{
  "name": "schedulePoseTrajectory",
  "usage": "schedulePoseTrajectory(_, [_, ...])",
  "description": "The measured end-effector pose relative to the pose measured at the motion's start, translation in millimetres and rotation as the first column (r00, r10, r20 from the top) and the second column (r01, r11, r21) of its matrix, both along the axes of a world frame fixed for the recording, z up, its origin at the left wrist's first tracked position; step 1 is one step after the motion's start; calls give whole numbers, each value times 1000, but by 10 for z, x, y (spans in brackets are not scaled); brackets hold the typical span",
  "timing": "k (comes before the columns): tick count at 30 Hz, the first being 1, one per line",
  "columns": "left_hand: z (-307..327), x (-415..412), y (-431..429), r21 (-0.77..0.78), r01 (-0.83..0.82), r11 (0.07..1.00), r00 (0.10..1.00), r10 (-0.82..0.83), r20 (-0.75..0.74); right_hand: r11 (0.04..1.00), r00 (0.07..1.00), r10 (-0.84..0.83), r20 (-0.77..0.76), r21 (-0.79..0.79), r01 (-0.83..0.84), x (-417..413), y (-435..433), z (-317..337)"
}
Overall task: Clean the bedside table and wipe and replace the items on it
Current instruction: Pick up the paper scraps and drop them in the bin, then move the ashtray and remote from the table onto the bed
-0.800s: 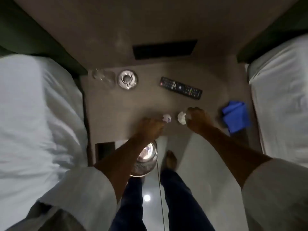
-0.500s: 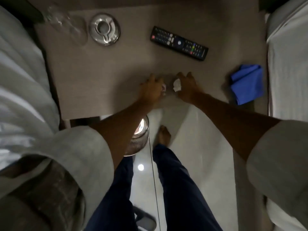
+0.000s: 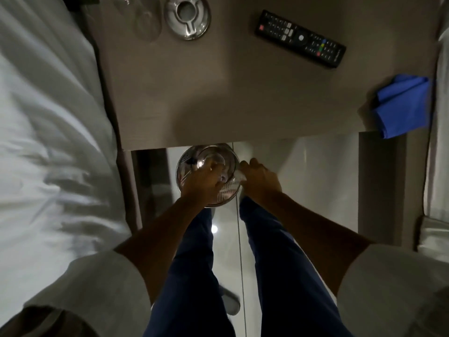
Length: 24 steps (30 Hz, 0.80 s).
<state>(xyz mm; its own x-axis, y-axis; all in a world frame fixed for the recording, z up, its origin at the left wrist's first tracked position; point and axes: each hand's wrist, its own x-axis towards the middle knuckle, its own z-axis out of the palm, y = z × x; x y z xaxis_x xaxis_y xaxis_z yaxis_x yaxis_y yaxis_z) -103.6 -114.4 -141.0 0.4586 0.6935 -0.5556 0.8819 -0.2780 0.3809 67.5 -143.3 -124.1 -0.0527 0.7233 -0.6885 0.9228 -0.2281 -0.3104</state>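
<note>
Grey-brown wood-grain bench (image 3: 243,100) lies just beyond both hands, bare along its near edge; at its far side sit a black remote control (image 3: 300,39), a round metal ashtray (image 3: 187,17) and a clear drinking glass (image 3: 143,19), with a folded blue cloth (image 3: 402,105) far right of the hands. Step judged: binning rubbish. Left hand (image 3: 204,183) is curled over the round shiny metal bin (image 3: 206,175), contents hidden; right hand (image 3: 258,180) pinches a crumpled white tissue (image 3: 239,176) at the rim. Next: release the tissue into the bin, then fetch the cloth.
</note>
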Motion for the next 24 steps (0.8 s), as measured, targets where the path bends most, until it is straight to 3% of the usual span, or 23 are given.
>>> schedulePoseTrajectory(6, [-28, -148, -19, -206, -145, 968, 987, 125, -104, 995, 995, -92, -47, -53, 90, -16, 51, -46])
schedulePoseTrajectory(9, [60, -101, 210, -23, -127, 992, 991, 128, 28, 966, 963, -260, -67, -31, 258, 149, 269, 41])
schedulePoseTrajectory(14, [326, 182, 939, 352, -94, 931, 974, 12, 226, 882, 956, -251, -149, 372, 289, 485, 863, 259])
schedulePoseTrajectory(17, [386, 364, 1495, 467, -66, 882, 977, -39, 211, 794, 946, -307, -107, 519, 317, 827, 1354, 298])
schedulePoseTrajectory(20, [326, 469, 2037, 613, 16, 790, 990, -100, 103, 833, 937, -329, 113, 502, 232, 1258, 1757, 258])
schedulePoseTrajectory(24, [219, 582, 2634, 514, -45, 856, 996, 81, -47, 905, 923, -307, 231, 373, 207, 1694, 2013, 215])
